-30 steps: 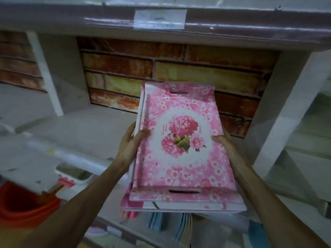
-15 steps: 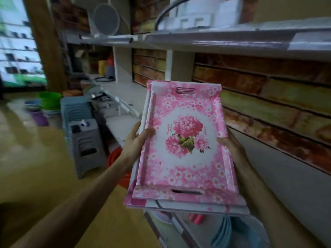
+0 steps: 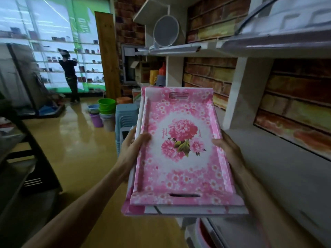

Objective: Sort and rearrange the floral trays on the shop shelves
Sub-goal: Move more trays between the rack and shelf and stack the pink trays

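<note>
Beside the grey shop shelf [image 3: 279,169], the left hand [image 3: 131,151] and right hand [image 3: 226,149] grip a stack of pink floral trays [image 3: 180,153] by its sides; nested buckets [image 3: 107,106] stand on the floor.

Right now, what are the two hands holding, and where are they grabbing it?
A stack of pink flowered rectangular plastic trays. The left hand grips its left long edge, the right hand its right long edge, both about midway.

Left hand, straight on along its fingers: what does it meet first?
Left hand grips the stacked pink floral plastic trays, fingers pointing up-right across the top tray. Going on, it would probably slide across that tray's printed face first; depth unclear.
</note>
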`<state>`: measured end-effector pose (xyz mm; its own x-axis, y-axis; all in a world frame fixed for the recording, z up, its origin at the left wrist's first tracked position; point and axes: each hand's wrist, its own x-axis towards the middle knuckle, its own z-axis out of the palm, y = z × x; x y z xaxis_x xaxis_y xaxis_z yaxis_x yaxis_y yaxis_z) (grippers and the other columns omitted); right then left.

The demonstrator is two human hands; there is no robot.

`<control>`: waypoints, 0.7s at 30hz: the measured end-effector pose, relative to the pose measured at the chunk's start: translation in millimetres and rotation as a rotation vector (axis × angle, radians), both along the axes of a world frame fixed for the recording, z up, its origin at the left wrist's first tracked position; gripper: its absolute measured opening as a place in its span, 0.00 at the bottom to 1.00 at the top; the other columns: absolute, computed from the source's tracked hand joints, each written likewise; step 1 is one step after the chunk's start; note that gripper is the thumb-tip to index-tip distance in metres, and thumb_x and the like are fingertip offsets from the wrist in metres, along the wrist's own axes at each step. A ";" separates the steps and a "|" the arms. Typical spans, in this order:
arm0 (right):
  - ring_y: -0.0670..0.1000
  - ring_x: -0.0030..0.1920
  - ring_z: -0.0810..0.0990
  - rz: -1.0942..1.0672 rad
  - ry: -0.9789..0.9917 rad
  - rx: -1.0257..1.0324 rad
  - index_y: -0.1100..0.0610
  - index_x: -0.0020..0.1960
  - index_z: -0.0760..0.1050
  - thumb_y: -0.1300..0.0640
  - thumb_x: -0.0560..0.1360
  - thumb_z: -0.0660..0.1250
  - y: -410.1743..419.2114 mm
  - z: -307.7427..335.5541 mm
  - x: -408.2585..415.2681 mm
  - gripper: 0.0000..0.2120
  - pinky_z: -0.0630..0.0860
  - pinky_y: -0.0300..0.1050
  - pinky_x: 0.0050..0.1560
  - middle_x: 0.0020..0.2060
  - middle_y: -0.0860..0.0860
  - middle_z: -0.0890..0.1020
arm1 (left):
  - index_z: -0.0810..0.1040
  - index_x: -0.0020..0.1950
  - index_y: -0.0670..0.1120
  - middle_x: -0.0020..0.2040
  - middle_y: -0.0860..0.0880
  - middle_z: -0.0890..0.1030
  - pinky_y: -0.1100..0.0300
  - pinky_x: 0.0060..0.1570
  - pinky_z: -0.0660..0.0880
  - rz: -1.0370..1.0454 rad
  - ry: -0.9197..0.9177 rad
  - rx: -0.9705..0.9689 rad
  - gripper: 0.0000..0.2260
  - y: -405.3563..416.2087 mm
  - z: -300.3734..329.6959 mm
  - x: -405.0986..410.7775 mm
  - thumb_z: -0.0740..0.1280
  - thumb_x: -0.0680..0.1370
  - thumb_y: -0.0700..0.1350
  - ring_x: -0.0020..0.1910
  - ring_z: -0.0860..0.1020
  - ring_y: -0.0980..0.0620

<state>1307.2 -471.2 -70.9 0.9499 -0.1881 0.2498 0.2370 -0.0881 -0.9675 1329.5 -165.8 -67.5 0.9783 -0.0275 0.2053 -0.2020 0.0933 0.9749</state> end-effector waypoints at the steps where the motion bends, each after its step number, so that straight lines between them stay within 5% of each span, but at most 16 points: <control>1: 0.47 0.63 0.78 0.004 -0.001 0.001 0.40 0.69 0.72 0.45 0.68 0.71 7.9 -1.1 13.8 0.29 0.75 0.51 0.63 0.63 0.42 0.80 | 0.74 0.67 0.52 0.52 0.46 0.85 0.54 0.40 0.81 0.018 -0.004 0.011 0.18 8.1 -0.2 10.6 0.69 0.77 0.49 0.44 0.85 0.47; 6: 0.42 0.55 0.82 0.022 -0.016 0.023 0.43 0.68 0.75 0.53 0.74 0.69 39.6 -0.9 80.7 0.22 0.77 0.42 0.53 0.56 0.39 0.83 | 0.76 0.64 0.54 0.52 0.45 0.85 0.53 0.40 0.82 0.085 -0.002 0.018 0.20 37.2 -2.2 64.5 0.70 0.73 0.52 0.45 0.85 0.45; 12: 0.47 0.56 0.83 0.093 0.001 0.036 0.39 0.61 0.78 0.50 0.68 0.70 59.2 6.2 179.8 0.21 0.78 0.49 0.57 0.56 0.42 0.84 | 0.80 0.61 0.52 0.48 0.44 0.86 0.59 0.33 0.80 0.141 0.008 -0.026 0.15 55.4 -0.2 150.2 0.71 0.74 0.47 0.37 0.85 0.50; 15: 0.46 0.53 0.84 0.127 0.005 0.042 0.39 0.60 0.78 0.53 0.72 0.70 63.3 12.6 235.4 0.18 0.79 0.46 0.52 0.54 0.42 0.85 | 0.80 0.62 0.51 0.49 0.43 0.86 0.60 0.32 0.79 0.159 -0.006 -0.032 0.21 57.6 4.9 196.8 0.71 0.70 0.51 0.36 0.84 0.51; 18: 0.46 0.50 0.85 0.147 -0.004 0.063 0.44 0.61 0.79 0.58 0.74 0.68 67.6 23.9 289.0 0.17 0.80 0.40 0.45 0.52 0.44 0.86 | 0.79 0.63 0.51 0.51 0.42 0.85 0.58 0.34 0.80 0.172 -0.003 -0.041 0.25 61.4 14.1 245.2 0.72 0.67 0.54 0.39 0.84 0.48; 21: 0.50 0.51 0.85 0.161 -0.006 0.079 0.46 0.61 0.79 0.58 0.74 0.68 71.5 33.7 340.3 0.17 0.81 0.45 0.47 0.52 0.47 0.86 | 0.80 0.62 0.52 0.52 0.41 0.85 0.54 0.40 0.81 0.217 -0.022 -0.028 0.24 65.8 21.1 293.3 0.73 0.66 0.55 0.44 0.83 0.43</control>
<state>1647.5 -399.6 -37.2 0.9678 -0.0530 0.2460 0.2477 0.0281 -0.9684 1622.8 -99.9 -46.4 0.9558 0.1895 0.2248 -0.2419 0.0723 0.9676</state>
